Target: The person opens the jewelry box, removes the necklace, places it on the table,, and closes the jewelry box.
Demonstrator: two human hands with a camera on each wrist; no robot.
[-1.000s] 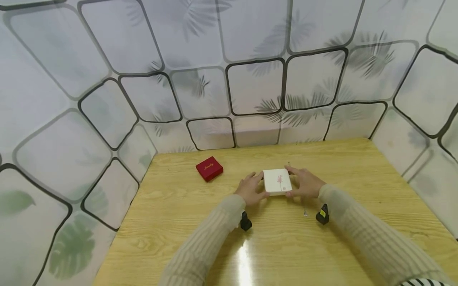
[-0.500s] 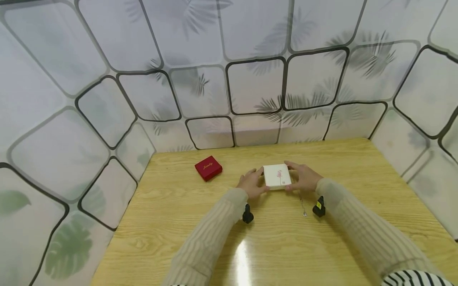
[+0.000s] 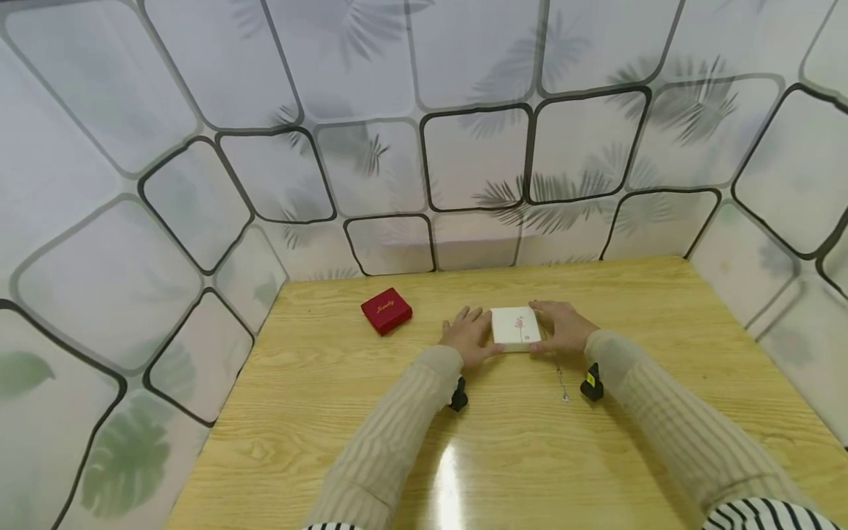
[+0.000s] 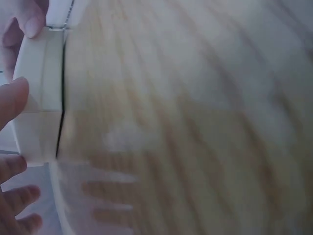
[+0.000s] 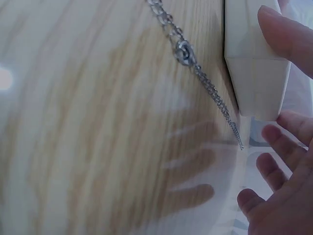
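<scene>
A small white box (image 3: 511, 328) with a pink flower printed on its lid lies between both hands and appears to rest on the table. My left hand (image 3: 467, 338) holds its left side; the left wrist view has thumb and index finger on the box (image 4: 41, 93), the other fingers apart from it. On the right side my right hand (image 3: 563, 328) pinches the box, thumb at the front and index finger toward the back. A thin silver chain (image 3: 560, 381) with a small shiny end lies beside the right hand, partly hidden under it. Its links (image 5: 208, 85) run past the box's corner.
A dark red box (image 3: 387, 311) with gold lettering sits at the back left of the wooden table (image 3: 318, 412). Patterned cloth walls (image 3: 470, 162) enclose the table at the back and both sides. Dark wrist cameras (image 3: 592, 384) hang beneath the sleeves.
The white box has moved slightly back from its position a second ago, both hands going with it. Lately the box has shifted a little right, and the left fingers look more spread.
</scene>
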